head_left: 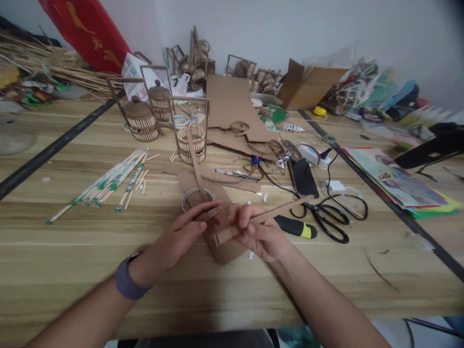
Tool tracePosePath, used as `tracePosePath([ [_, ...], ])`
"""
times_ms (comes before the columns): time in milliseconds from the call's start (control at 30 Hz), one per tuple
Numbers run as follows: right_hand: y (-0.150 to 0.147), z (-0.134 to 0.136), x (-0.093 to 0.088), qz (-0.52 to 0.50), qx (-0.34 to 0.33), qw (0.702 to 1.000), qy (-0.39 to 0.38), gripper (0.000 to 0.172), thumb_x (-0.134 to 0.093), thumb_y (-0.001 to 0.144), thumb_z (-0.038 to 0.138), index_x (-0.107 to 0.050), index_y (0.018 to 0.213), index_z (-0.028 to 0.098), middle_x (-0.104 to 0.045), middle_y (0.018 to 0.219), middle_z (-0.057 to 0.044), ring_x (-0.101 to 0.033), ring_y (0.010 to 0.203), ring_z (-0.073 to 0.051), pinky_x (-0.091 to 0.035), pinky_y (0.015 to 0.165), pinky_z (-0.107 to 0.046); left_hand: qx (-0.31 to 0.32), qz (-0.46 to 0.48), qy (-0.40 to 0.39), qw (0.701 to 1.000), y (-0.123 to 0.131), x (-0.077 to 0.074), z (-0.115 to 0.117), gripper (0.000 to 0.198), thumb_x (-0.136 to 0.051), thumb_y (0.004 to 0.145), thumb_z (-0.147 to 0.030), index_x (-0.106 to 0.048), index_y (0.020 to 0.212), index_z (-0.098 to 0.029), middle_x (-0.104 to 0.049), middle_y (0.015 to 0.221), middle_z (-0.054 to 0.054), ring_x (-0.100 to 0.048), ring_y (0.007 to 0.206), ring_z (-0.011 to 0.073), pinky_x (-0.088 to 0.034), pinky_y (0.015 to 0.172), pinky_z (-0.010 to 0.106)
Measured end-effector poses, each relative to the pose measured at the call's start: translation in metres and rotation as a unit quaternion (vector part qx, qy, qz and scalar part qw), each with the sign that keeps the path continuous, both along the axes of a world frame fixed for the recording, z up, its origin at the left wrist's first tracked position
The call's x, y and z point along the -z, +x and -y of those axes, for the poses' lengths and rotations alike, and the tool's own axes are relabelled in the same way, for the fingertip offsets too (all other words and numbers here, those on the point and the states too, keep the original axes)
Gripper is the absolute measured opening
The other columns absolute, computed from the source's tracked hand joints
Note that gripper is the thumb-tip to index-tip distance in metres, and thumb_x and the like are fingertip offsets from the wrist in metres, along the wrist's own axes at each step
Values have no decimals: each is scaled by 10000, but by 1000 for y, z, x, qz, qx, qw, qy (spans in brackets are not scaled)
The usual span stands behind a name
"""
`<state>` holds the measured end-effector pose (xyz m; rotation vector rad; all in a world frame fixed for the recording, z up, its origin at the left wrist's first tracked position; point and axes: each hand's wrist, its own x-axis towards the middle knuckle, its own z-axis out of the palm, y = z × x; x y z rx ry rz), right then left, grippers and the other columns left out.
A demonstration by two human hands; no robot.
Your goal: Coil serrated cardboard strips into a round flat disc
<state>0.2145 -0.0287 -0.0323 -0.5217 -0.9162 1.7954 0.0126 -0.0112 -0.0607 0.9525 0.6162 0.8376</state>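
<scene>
One right hand [263, 237] pinches a narrow cardboard strip [284, 209], which slants up to the right past the knuckles; the left hand [186, 237] faces it with fingers extended and the thumb close by, and I cannot tell whether it grips anything. Under them a flat cardboard piece [228, 253] lies on the surface [163, 309], pale wood with a streaky grain, and a pale ring [183, 201] rests just beyond the left fingertips. Left of the left hand, wrapped sticks [112, 180] lie in a slanting bundle; right of the right hand come a yellow-ended knife [295, 227], black scissors [314, 208] and, a little farther off, a dark phone [304, 176]. Straight ahead of the left hand stands a slatted basket [200, 141] with a tall handle, and ahead to its left a lidded basket [143, 126]. Dark bands cross the wood well out on either side of both hands, with colourful sheets [398, 183] beyond the right-hand one. Farthest from the hands, an open carton [315, 89] and a heap of plastic bags [366, 89] sit against a pale wall [275, 29], with a red banner [87, 34] at far left.
</scene>
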Motion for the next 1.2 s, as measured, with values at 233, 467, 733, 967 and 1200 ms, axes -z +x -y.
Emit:
tracePosePath([
  [233,2,-10,-3,56,132,990,8,244,-926,611,262,-710,714,213,-686,861,-13,-638,718,-128,-565,713,-263,108,93,-87,986,3,1,-3,351,-710,859,-415,-710,1130,-191,-731,1059,99,-705,813,211,-526,581,251],
  [467,0,-9,2,132,175,974,56,237,-877,702,289,-699,854,249,-702,898,1,-645,797,-144,-536,739,-259,118,104,-146,977,5,-4,1,405,-728,841,-514,-747,1066,-177,-767,992,78,-735,803,204,-585,706,280],
  [733,1,-9,8,134,181,972,60,232,-862,746,317,-687,885,257,-714,891,22,-655,813,-119,-535,756,-218,75,87,-146,983,6,-3,1,394,-748,838,-475,-738,1053,-145,-774,990,101,-703,947,202,-570,852,315],
  [967,7,-24,3,-3,298,954,-36,313,-927,637,296,-690,836,245,-716,834,63,-656,707,-64,-578,747,-169,80,44,-131,987,7,-5,2,438,-751,808,-518,-697,1009,-132,-748,922,96,-691,784,194,-550,714,306],
  [1200,15,-33,19,175,259,949,-32,408,-826,725,486,-719,1027,233,-728,916,-15,-643,677,-122,-567,648,-264,152,9,-87,985,4,-11,7,466,-692,837,-574,-670,1011,-142,-713,890,88,-650,762,193,-512,694,321],
])
